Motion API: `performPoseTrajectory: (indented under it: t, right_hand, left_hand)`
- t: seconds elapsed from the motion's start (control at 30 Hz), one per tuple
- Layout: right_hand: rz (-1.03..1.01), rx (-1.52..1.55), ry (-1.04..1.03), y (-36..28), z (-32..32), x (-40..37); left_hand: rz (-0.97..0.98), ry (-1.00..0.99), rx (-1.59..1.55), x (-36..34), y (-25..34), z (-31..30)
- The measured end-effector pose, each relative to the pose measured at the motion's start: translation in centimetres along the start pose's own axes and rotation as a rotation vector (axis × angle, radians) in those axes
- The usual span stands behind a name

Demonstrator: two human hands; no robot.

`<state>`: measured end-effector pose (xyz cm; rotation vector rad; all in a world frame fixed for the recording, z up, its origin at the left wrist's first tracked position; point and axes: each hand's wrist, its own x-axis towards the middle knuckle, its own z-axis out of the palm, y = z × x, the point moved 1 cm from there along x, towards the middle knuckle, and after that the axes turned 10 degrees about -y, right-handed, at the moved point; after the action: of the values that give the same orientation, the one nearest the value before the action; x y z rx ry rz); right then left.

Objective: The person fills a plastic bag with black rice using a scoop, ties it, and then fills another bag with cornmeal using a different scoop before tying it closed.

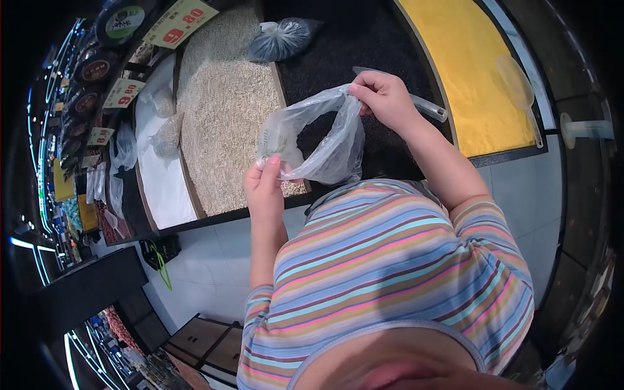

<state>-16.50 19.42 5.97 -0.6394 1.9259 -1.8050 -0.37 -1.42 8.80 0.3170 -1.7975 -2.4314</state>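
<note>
A clear plastic bag is stretched between my hands, its mouth spread wide and facing up. My left hand pinches the rim on the near left side. At the far right of the rim, my right hand grips the plastic between thumb and fingers. Through the opening I see only dark grain below, and no contents show in the bag. Under my right hand a scoop lies on the black grain, its handle pointing right and its bowl partly hidden.
Left of the black grain is a bin of pale flaky grain, then a white bin with small filled bags. A tied bag of dark grain rests on the divider. Yellow grain lies right, with a clear scoop. Price signs stand left.
</note>
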Motion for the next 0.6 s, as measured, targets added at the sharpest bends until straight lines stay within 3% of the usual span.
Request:
performPoseTrajectory:
  t: [0.3, 0.4, 0.43, 0.5, 0.6]
  right_hand:
    - [-0.347, 0.043, 0.058, -5.8, -0.3, -0.8]
    - [-0.23, 0.101, 0.015, -4.6, -1.2, -0.5]
    - [-0.18, 0.285, -0.036, -3.8, -1.5, -0.2]
    - [-0.106, 0.366, -0.007, -3.2, -1.9, -0.4]
    - [-0.067, 0.383, 0.044, -1.8, -2.5, -1.5]
  left_hand:
    - [0.37, -0.105, -0.038, 0.1, 5.7, 1.6]
    - [0.304, -0.187, 0.065, 0.7, 4.7, 1.1]
    - [0.248, -0.17, 0.129, 0.8, 4.0, 1.1]
    - [0.13, -0.135, 0.257, 0.4, 2.1, 1.3]
    - [0.102, -0.162, 0.142, -0.3, 0.6, 0.1]
